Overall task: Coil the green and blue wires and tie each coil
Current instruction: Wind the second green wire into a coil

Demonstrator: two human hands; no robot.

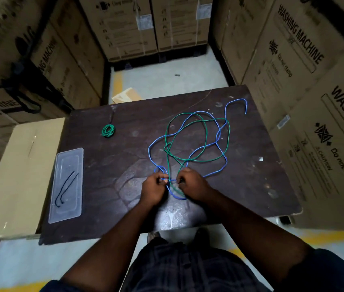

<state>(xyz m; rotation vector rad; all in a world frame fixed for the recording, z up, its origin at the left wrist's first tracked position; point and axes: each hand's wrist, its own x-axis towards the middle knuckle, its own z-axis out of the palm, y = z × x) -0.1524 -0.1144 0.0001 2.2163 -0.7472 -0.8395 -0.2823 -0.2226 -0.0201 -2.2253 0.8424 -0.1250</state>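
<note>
By the table's left edge, a clear plastic tray holds two black ties. Toward the far edge lies one finished green coil, seemingly already bound. At the near edge my left hand pinches the blue wire, and my right hand, close beside it, is curled around the same strand. That blue wire and a loose green wire sprawl tangled over the right half. I judge both remain to coil and tie.

Dark wooden tabletop lies bare toward ten o'clock; tangled green and blue wire loops crowd one o'clock.
</note>
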